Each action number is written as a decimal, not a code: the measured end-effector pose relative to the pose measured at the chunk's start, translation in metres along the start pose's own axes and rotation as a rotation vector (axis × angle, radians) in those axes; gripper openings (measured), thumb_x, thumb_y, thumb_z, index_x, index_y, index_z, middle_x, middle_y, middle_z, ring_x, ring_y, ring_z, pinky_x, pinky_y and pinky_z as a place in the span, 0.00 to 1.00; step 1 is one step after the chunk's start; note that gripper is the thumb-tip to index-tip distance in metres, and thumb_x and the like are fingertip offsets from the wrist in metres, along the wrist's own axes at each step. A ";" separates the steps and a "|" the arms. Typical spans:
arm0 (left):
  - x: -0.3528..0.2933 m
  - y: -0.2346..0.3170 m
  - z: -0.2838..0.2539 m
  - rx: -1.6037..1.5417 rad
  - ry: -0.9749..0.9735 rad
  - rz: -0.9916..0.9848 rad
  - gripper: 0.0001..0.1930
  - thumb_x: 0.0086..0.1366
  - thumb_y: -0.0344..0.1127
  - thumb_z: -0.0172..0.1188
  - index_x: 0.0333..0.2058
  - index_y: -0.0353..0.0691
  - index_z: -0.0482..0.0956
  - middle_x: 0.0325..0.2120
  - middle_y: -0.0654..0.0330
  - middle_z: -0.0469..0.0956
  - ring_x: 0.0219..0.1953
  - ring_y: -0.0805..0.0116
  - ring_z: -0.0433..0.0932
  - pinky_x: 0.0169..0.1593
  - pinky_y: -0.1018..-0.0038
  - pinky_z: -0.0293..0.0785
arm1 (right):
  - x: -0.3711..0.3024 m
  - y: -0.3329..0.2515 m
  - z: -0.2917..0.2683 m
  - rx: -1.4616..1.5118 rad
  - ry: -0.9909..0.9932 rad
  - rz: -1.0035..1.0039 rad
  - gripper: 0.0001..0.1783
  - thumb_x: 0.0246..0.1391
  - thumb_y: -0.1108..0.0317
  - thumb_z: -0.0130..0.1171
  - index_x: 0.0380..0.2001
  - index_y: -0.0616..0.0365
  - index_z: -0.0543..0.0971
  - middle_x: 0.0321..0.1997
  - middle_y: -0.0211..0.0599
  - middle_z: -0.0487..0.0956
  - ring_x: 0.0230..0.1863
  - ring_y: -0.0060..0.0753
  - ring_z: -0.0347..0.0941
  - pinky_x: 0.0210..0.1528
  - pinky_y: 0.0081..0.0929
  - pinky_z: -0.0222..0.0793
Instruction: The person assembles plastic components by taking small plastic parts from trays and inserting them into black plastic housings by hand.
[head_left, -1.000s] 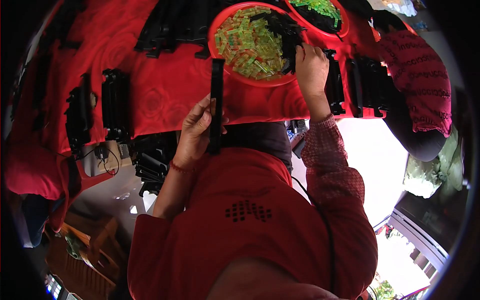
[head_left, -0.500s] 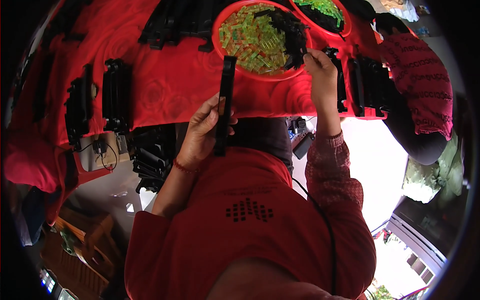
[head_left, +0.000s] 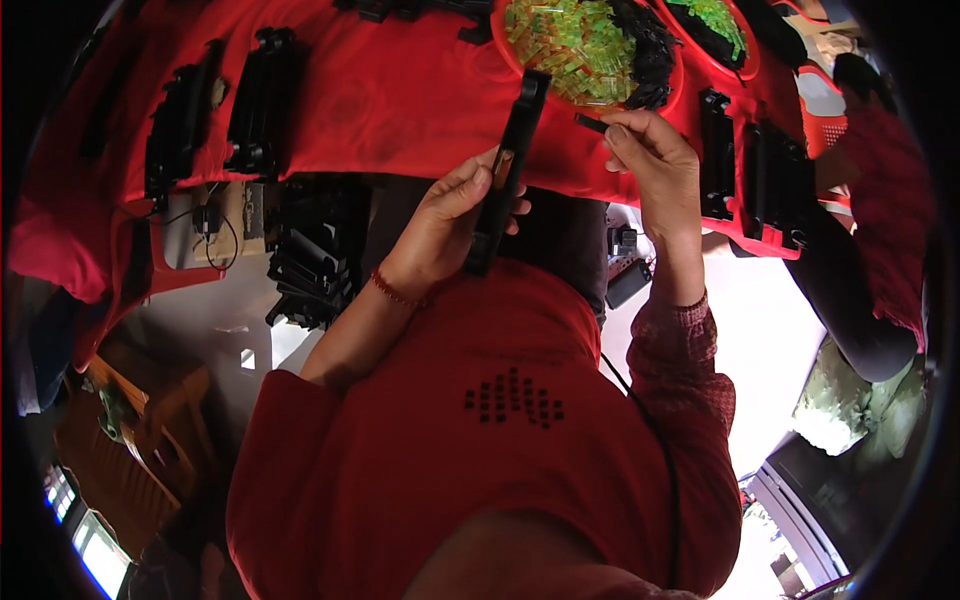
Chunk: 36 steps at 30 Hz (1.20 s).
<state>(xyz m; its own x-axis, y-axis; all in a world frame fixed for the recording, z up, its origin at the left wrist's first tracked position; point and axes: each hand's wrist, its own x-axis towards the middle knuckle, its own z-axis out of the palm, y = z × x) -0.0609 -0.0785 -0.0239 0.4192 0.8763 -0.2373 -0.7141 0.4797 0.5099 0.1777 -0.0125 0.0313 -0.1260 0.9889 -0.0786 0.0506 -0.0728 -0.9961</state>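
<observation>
My left hand [head_left: 450, 222] grips a long, narrow black plastic part [head_left: 522, 125], holding it tilted above my lap at the table's front edge. A small brownish patch shows on the part beside my thumb. To its right, my right hand [head_left: 658, 168] pinches a small dark strip [head_left: 590, 123] between thumb and fingertips, pointing toward the part but apart from it. Just beyond lies a round red basin [head_left: 678, 78] filled with translucent yellow-green pieces [head_left: 570, 50] and, on its right side, a heap of small black pieces [head_left: 652, 50].
A second red basin [head_left: 748, 62] holds green and black pieces. More long black parts [head_left: 262, 105] lie on the red tablecloth [head_left: 370, 110], others [head_left: 718, 150] at right. Below the table is a pile of black parts [head_left: 312, 255]. Another person [head_left: 870, 230] is at the right.
My right hand has left the basin's black heap and come nearer with the dark strip. My left hand still holds the black part, now tilted more. The whole view has shifted.
</observation>
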 end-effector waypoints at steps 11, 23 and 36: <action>0.000 -0.010 -0.005 -0.009 -0.026 0.016 0.24 0.71 0.47 0.55 0.59 0.38 0.68 0.44 0.59 0.79 0.46 0.64 0.80 0.46 0.70 0.79 | -0.018 -0.003 0.012 -0.036 -0.098 -0.008 0.12 0.61 0.74 0.60 0.47 0.62 0.79 0.41 0.29 0.81 0.40 0.17 0.76 0.41 0.17 0.73; 0.000 -0.013 -0.014 -0.022 -0.018 -0.004 0.25 0.69 0.51 0.55 0.55 0.37 0.72 0.45 0.55 0.78 0.45 0.66 0.80 0.46 0.73 0.80 | -0.022 -0.003 0.026 -0.102 -0.076 -0.073 0.15 0.58 0.75 0.63 0.49 0.59 0.78 0.37 0.26 0.78 0.35 0.12 0.72 0.37 0.14 0.69; 0.002 -0.018 -0.011 -0.090 -0.040 -0.034 0.23 0.70 0.47 0.56 0.56 0.38 0.72 0.43 0.57 0.79 0.45 0.63 0.81 0.44 0.71 0.79 | -0.027 -0.006 0.044 -0.103 -0.076 -0.034 0.10 0.59 0.73 0.62 0.44 0.62 0.80 0.37 0.29 0.81 0.29 0.11 0.70 0.29 0.13 0.65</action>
<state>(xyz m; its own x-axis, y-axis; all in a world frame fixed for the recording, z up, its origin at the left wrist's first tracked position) -0.0536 -0.0852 -0.0427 0.4650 0.8576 -0.2195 -0.7456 0.5131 0.4251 0.1373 -0.0443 0.0374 -0.2036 0.9777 -0.0516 0.1459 -0.0218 -0.9891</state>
